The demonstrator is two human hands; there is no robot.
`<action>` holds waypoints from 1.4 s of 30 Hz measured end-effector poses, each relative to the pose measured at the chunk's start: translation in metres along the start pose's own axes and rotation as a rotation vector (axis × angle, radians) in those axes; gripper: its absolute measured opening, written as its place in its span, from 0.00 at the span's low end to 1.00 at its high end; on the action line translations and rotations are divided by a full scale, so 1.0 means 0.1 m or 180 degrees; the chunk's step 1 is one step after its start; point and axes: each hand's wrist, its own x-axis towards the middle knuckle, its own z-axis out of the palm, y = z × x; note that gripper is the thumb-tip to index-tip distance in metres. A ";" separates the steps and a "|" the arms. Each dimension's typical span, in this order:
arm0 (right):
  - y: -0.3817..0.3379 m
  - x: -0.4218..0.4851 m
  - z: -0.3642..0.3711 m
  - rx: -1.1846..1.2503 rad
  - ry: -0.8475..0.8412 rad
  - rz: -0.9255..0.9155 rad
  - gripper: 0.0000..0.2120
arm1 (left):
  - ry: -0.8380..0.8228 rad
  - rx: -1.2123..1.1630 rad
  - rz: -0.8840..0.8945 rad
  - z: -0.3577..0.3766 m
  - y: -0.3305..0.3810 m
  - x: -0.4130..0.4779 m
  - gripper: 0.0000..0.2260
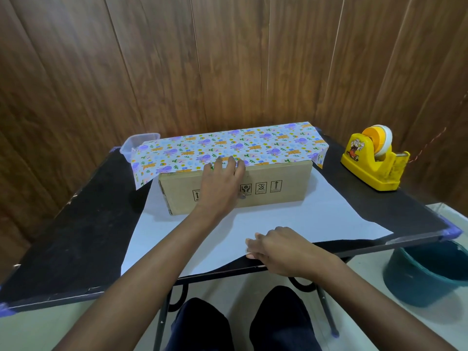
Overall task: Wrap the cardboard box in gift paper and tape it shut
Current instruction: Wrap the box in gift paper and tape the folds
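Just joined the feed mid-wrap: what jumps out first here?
The bright patterned gift paper stands out first. It is draped over the cardboard box at the middle of the black table, and the left hand presses it down at the box's top front edge. Next come the yellow tape dispenser at the table's far right and the right hand, which seems to pinch the paper's white near edge.

I get soft, even indoor light. The white side of the gift paper (278,216) reads bright. A soft shadow falls left of the box (291,178). Wide-angle distortion bows the wall panels (228,59) and the surface (76,236) edges.
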 end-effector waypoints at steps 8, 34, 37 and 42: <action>-0.01 -0.02 -0.01 0.0195 -0.0248 -0.0119 0.14 | -0.0055 -0.0210 -0.0020 -0.03 0.01 0.00 0.39; 0.68 0.61 0.25 0.2399 0.1571 0.1457 0.09 | -0.0327 -0.0810 -0.0060 0.06 -0.66 -0.17 0.29; 0.68 0.60 0.24 0.2728 0.1653 0.1438 0.08 | -0.0063 -0.0843 -0.0071 0.06 -0.61 -0.18 0.29; 0.69 0.58 0.25 0.3065 0.1753 0.1423 0.08 | 0.0079 -0.0818 -0.0205 0.09 -0.48 -0.18 0.27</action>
